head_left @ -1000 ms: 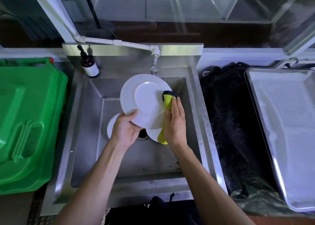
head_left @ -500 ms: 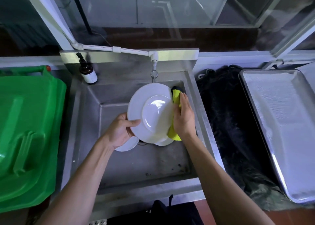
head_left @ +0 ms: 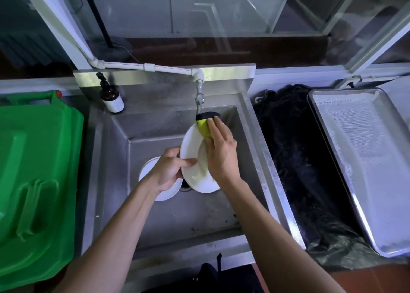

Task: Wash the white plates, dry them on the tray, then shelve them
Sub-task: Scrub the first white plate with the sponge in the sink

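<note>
White plate (head_left: 193,150) gripped by L hand (head_left: 168,170); R hand (head_left: 221,153), fingers flat, presses sponge (head_left: 205,126) on it.

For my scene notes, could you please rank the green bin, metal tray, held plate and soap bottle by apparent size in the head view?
1. green bin
2. metal tray
3. held plate
4. soap bottle
The bin sits nearer the camera, so its lead over the tray is unsure.
</note>
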Demonstrator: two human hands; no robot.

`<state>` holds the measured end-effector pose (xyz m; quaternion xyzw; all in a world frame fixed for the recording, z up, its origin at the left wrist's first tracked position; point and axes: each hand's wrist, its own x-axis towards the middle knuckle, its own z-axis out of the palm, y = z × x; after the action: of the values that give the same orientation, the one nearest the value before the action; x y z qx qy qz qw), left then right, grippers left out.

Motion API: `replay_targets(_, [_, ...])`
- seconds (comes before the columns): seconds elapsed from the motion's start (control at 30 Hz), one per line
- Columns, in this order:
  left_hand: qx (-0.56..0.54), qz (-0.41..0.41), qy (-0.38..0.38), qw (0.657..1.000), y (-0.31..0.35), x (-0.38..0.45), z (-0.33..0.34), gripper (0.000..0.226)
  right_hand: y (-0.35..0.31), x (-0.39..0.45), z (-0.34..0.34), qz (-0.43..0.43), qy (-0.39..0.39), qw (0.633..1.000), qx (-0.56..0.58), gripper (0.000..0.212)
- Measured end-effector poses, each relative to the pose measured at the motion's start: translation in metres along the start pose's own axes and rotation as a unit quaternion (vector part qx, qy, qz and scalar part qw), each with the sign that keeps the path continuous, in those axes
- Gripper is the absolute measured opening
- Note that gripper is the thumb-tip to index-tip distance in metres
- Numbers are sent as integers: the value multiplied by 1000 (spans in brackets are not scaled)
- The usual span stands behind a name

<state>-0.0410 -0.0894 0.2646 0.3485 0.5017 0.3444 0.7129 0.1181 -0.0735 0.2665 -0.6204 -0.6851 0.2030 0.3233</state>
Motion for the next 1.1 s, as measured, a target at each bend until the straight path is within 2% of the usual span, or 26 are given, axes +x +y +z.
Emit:
replay_targets(0.17, [65, 21, 11, 998, 5, 9, 7, 23, 3, -10, 4, -33, 2, 999, -11, 52])
replay_targets(0.3, [187, 45, 22, 981, 13, 25, 19, 21, 16, -12, -8, 3, 28, 1000, -8, 46])
replay_targets(0.37, [288, 55, 32, 956, 18, 34, 24, 14, 28, -10, -18, -1, 37, 999, -21, 44])
replay_targets(0.43, [395, 73, 40, 915, 24, 39, 32, 6, 42, -7, -31, -3, 43, 998, -40, 44])
replay_targets(0.53, [489, 109, 49, 864, 35, 41, 52, 32, 61, -5, -55, -1, 53, 997, -63, 40])
replay_targets(0.63, [580, 138, 40, 802, 45, 47, 74, 31, 78, -5, -82, -1, 85, 994, -73, 33])
replay_targets(0.8, [656, 196, 30, 728, 48, 76, 118, 70, 114, -6, -127, 18, 104, 990, -90, 44])
replay_targets(0.97, [692, 259, -5, 674, 53, 104, 183, 76, 165, -6, -183, 45, 137, 982, -122, 40])
replay_targets(1.1, [708, 274, -26, 650, 54, 130, 245, 78, 210, -6, -230, 57, 181, 972, -137, 42])
